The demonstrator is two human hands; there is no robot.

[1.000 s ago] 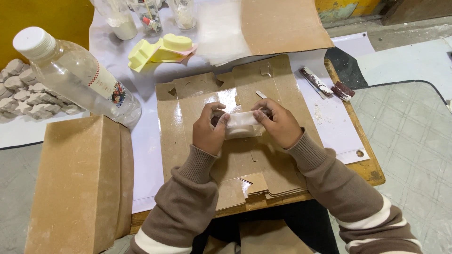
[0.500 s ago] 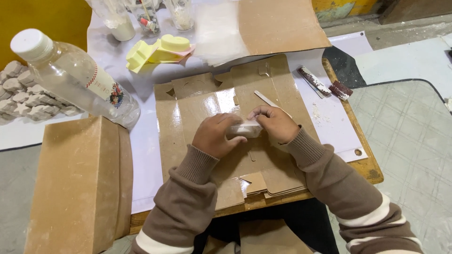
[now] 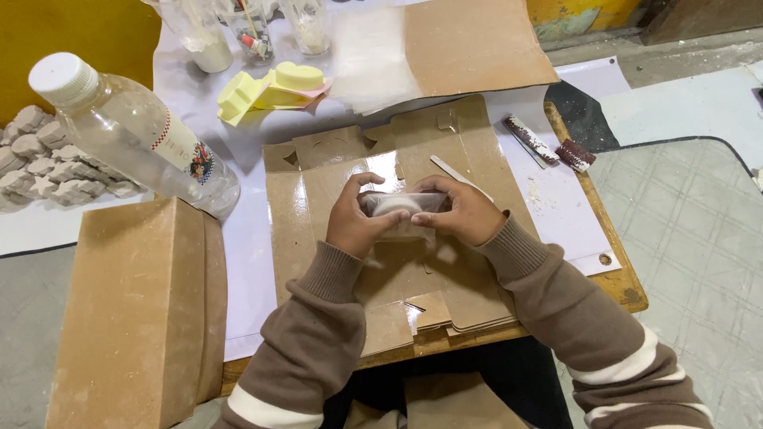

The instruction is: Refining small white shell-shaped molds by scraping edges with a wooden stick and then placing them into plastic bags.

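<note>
Down at the middle of the desk (image 3: pixel 616 286) we hold a small packet (image 3: pixel 401 208) wrapped in clear film between both hands, just above a stack of flattened brown cardboard box blanks (image 3: pixel 318 206). Our left hand (image 3: pixel 355 225) grips the packet's left end, thumb on top and fingers curled beneath, closed firmly around it. Our right hand (image 3: pixel 465 213) closes on the right end in the same way, so the packet spans the gap between the two hands, lying level. What the film holds looks pale and brownish, but we cannot tell what it is.

Our sleeves are brown with cream stripes near the elbows. A thin pale strip (image 3: pixel 457 171) lies on the cardboard just beyond the right hand. To the right, on the white sheet (image 3: pixel 556 199) that covers the desk, two short dark sticks (image 3: pixel 548 147) dusted with white rest near each other.

At the far left a clear plastic bottle (image 3: pixel 135 135) with a white cap lies tilted, its base near a tall brown closed box (image 3: pixel 135 310) that stands beside our left forearm. Behind the bottle sits a heap of small grey-white moulded pieces (image 3: pixel 40 163). Further back we see yellow foam-like moulds (image 3: pixel 274 86), a few clear cups (image 3: pixel 238 28) and a large sheet of brown card (image 3: pixel 477 44) with translucent paper (image 3: pixel 369 59) lying on it.
</note>
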